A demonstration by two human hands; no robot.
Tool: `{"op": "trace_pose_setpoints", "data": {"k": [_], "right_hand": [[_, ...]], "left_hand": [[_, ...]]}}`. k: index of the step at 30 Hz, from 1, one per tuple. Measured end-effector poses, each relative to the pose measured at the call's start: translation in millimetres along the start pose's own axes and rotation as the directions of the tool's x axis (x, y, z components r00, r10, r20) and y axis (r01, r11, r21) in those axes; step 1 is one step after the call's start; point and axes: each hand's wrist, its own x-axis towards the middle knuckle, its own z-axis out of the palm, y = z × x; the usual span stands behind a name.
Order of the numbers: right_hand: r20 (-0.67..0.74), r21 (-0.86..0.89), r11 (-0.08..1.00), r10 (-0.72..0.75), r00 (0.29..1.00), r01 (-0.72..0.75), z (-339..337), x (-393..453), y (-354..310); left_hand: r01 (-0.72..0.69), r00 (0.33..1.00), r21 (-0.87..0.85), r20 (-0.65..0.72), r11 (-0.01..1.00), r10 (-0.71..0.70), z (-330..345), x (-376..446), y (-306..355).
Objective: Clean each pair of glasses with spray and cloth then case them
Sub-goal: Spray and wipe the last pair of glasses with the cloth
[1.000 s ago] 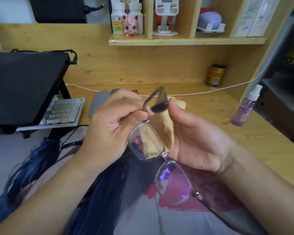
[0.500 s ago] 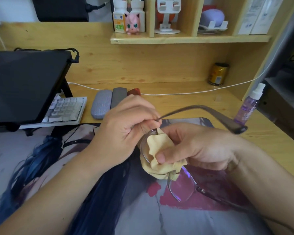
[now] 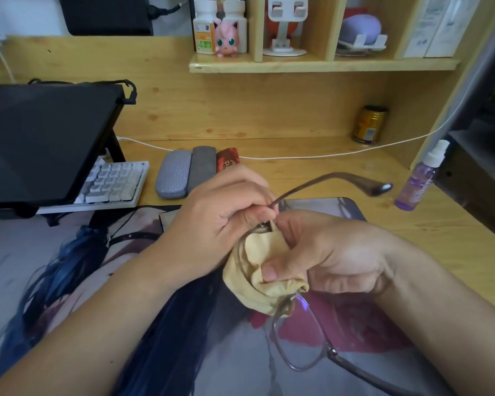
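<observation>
Head view: the left hand (image 3: pixel 226 221) pinches the glasses (image 3: pixel 297 332) at the hinge corner of the frame, fingers curled tight round it, one temple arm jutting out to the right above the counter (image 3: pixel 312 172). The right hand (image 3: pixel 326 252) grips a yellow cleaning cloth (image 3: pixel 257 278) wrapped over one lens, thumb pressed on the cloth; the other lens hangs bare below, above a printed desk mat (image 3: pixel 55 267). A purple spray bottle (image 3: pixel 420 178) stands upright at the counter's right edge, well apart from the hands. Three glasses cases (image 3: pixel 195 170) lie side by side behind the left hand, beside a keyboard (image 3: pixel 112 181).
</observation>
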Motion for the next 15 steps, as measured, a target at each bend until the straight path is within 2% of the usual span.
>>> {"op": "trace_pose_setpoints", "data": {"k": [2, 6, 9, 12, 15], "right_hand": [[-0.011, 0.003, 1.000, 0.018, 1.000, -0.018, 1.8, 0.5, -0.8], [-0.191, -0.135, 0.990, -0.058, 0.980, 0.032, 7.7, 5.2, 4.7], [-0.299, -0.167, 0.983, -0.129, 0.946, 0.081, 13.9, 7.6, 8.2], [-0.381, -0.105, 0.984, -0.172, 0.908, 0.142, 19.8, 11.5, 8.9], [-0.468, 0.029, 0.976, -0.179, 0.865, 0.217, 20.4, 12.6, 7.1]], "left_hand": [[-0.010, 1.000, 0.004, 0.011, 1.000, 0.010, 1.9, -0.2, 1.0], [0.016, 0.999, -0.026, 0.028, 1.000, -0.015, 3.5, -0.9, 1.5], [0.052, 0.999, -0.037, 0.013, 0.998, -0.051, 3.6, -0.6, -1.4], [0.072, 0.997, -0.013, -0.030, 0.997, -0.072, 4.6, -0.8, -3.1], [0.083, 0.994, 0.007, -0.068, 0.997, -0.082, 6.9, -0.5, -2.8]]}}
